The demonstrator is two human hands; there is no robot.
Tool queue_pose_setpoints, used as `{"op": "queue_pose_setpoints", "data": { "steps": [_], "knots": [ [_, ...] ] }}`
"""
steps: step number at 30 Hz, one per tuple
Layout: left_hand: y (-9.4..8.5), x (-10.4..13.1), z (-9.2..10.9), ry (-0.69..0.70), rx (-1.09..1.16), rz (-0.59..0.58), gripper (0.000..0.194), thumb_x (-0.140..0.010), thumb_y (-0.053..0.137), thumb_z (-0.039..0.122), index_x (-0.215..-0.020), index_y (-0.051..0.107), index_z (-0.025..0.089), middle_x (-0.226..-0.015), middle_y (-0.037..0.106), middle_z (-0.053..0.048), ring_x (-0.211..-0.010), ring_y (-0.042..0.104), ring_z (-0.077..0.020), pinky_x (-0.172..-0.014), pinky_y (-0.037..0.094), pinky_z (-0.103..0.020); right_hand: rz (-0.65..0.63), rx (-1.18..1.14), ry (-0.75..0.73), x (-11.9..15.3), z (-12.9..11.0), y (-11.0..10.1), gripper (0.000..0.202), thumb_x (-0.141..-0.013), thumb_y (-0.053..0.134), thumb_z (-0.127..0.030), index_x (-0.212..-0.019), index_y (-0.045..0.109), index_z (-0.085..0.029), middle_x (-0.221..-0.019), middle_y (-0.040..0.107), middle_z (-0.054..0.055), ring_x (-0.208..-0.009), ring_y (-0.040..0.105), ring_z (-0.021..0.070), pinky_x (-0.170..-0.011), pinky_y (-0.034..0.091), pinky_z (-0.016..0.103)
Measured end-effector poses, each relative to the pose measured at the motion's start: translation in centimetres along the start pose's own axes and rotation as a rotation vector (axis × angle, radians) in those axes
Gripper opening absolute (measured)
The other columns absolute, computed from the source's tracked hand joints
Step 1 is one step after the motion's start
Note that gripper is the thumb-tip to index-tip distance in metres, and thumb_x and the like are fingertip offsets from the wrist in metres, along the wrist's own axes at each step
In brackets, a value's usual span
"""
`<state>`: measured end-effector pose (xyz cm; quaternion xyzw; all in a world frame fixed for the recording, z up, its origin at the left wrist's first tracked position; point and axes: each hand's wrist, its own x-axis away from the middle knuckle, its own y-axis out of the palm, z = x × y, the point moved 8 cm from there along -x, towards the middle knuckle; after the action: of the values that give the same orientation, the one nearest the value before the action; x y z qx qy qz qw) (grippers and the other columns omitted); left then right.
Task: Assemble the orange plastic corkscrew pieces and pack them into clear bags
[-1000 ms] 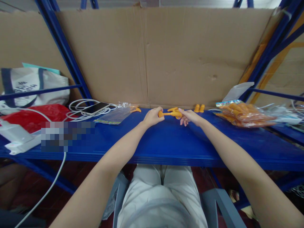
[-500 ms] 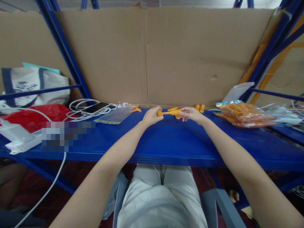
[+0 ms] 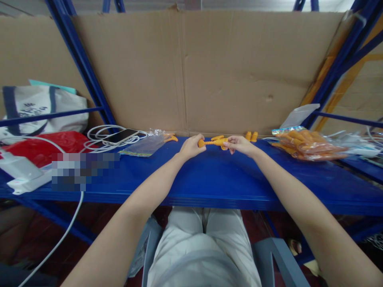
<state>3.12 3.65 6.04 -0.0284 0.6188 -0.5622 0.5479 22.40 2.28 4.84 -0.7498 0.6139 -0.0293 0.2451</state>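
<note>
At twelve o'clock, left hand (image 3: 191,147) and right hand (image 3: 240,145) pinch an orange piece (image 3: 218,142) by its ends; likely light, stiff, easiest held there.

Pretty clearly some kind of workshop or stockroom packing spot, and a bit of a homemade one. The counter (image 3: 215,171) is a shelf level of blue metal racking, with the blue uprights (image 3: 80,63) rising at both ends. Big sheets of brown cardboard (image 3: 239,71) stand along the back as a wall (creases and dents and all). There's a clear bag of orange plastic parts (image 3: 308,144) at the right, very small-goods bench. Personal stuff shares the space: a phone (image 3: 121,136) on coiled white cable, plus a canvas tote (image 3: 62,107).
</note>
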Motion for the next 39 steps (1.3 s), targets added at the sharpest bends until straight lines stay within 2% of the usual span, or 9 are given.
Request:
{"op": "queue_pose_setpoints", "data": {
  "steps": [6, 10, 13, 16, 20, 25, 31, 35, 39],
  "knots": [
    [-0.4, 0.2, 0.4, 0.010, -0.008, 0.024, 0.022, -0.073, 0.061, 0.019, -0.095, 0.061, 0.019, -0.087, 0.069, -0.003, -0.078, 0.063, -0.0182, -0.070, 0.045, -0.027, -0.022, 0.004, -0.013, 0.1, -0.3, 0.3, 0.044, -0.076, 0.075, -0.059, -0.073, 0.062, -0.017, -0.060, 0.068, 0.002, -0.043, 0.052, 0.0078, -0.044, 0.043, 0.020],
    [-0.4, 0.2, 0.4, 0.022, -0.012, 0.031, 0.021, -0.072, 0.061, 0.019, -0.094, 0.061, 0.019, -0.088, 0.069, -0.003, -0.078, 0.063, -0.0179, -0.071, 0.046, -0.027, -0.039, 0.033, 0.042, 0.0, 0.3, 0.3, 0.046, -0.080, 0.071, -0.061, -0.073, 0.062, -0.016, -0.057, 0.066, 0.002, -0.040, 0.050, 0.0078, -0.041, 0.038, 0.020],
    [-0.5, 0.2, 0.4, 0.015, -0.019, 0.040, 0.021, -0.073, 0.061, 0.019, -0.094, 0.061, 0.020, -0.088, 0.069, -0.003, -0.079, 0.064, -0.0186, -0.071, 0.046, -0.027, -0.025, 0.059, 0.023, -0.2, 0.5, 0.5, 0.046, -0.083, 0.066, -0.060, -0.072, 0.059, -0.017, -0.058, 0.065, 0.003, -0.042, 0.051, 0.0086, -0.043, 0.039, 0.021],
    [-0.6, 0.1, 0.4, 0.001, -0.012, 0.050, 0.022, -0.073, 0.061, 0.019, -0.095, 0.062, 0.019, -0.085, 0.069, -0.003, -0.078, 0.063, -0.0183, -0.071, 0.046, -0.027, 0.144, 0.199, -0.113, 0.0, -0.5, 0.1, 0.039, -0.090, 0.059, -0.055, -0.075, 0.056, -0.019, -0.062, 0.064, 0.002, -0.049, 0.053, 0.0114, -0.050, 0.042, 0.023],
    [-0.2, 0.1, 0.9, 0.016, 0.026, 0.023, 0.024, -0.072, 0.060, 0.019, -0.096, 0.062, 0.019, -0.083, 0.068, -0.001, -0.073, 0.062, -0.0165, -0.069, 0.045, -0.026, 0.370, 0.554, -0.306, 1.1, -2.6, 0.1, 0.026, -0.096, 0.045, -0.039, -0.082, 0.056, -0.020, -0.069, 0.064, 0.004, -0.066, 0.060, 0.0179, -0.063, 0.040, 0.026],
    [-0.1, 0.2, 1.6, 0.050, 0.032, 0.015, 0.025, -0.070, 0.060, 0.019, -0.095, 0.061, 0.019, -0.082, 0.068, 0.000, -0.073, 0.062, -0.0159, -0.069, 0.045, -0.025, 0.436, 0.767, -0.264, 1.3, -3.0, 0.1, 0.029, -0.095, 0.036, -0.030, -0.073, 0.053, -0.021, -0.067, 0.063, 0.007, -0.064, 0.058, 0.0201, -0.064, 0.036, 0.028],
    [-0.4, 0.3, 2.1, 0.073, -0.001, 0.032, 0.025, -0.072, 0.060, 0.019, -0.096, 0.061, 0.019, -0.089, 0.069, -0.003, -0.080, 0.063, -0.0177, -0.075, 0.047, -0.027, 0.438, 0.711, -0.206, 1.0, -3.1, -0.3, 0.033, -0.092, 0.032, -0.026, -0.061, 0.044, -0.023, -0.061, 0.057, 0.006, -0.063, 0.055, 0.0199, -0.063, 0.036, 0.029],
    [-0.5, 0.4, 2.1, 0.091, -0.028, 0.051, 0.024, -0.073, 0.060, 0.020, -0.097, 0.061, 0.020, -0.091, 0.070, -0.004, -0.082, 0.064, -0.0186, -0.075, 0.048, -0.028, 0.415, 0.659, -0.162, 0.5, -2.8, -0.4, 0.033, -0.090, 0.034, -0.026, -0.059, 0.044, -0.023, -0.060, 0.057, 0.006, -0.063, 0.054, 0.0200, -0.062, 0.036, 0.029],
    [-0.4, 0.3, 1.9, 0.082, -0.036, 0.051, 0.025, -0.073, 0.062, 0.021, -0.099, 0.061, 0.020, -0.094, 0.071, -0.005, -0.084, 0.066, -0.0198, -0.075, 0.049, -0.028, 0.425, 0.628, -0.188, 0.5, -2.7, -0.3, 0.033, -0.092, 0.034, -0.028, -0.061, 0.045, -0.023, -0.061, 0.058, 0.005, -0.065, 0.056, 0.0198, -0.061, 0.037, 0.028]
  ]
}}
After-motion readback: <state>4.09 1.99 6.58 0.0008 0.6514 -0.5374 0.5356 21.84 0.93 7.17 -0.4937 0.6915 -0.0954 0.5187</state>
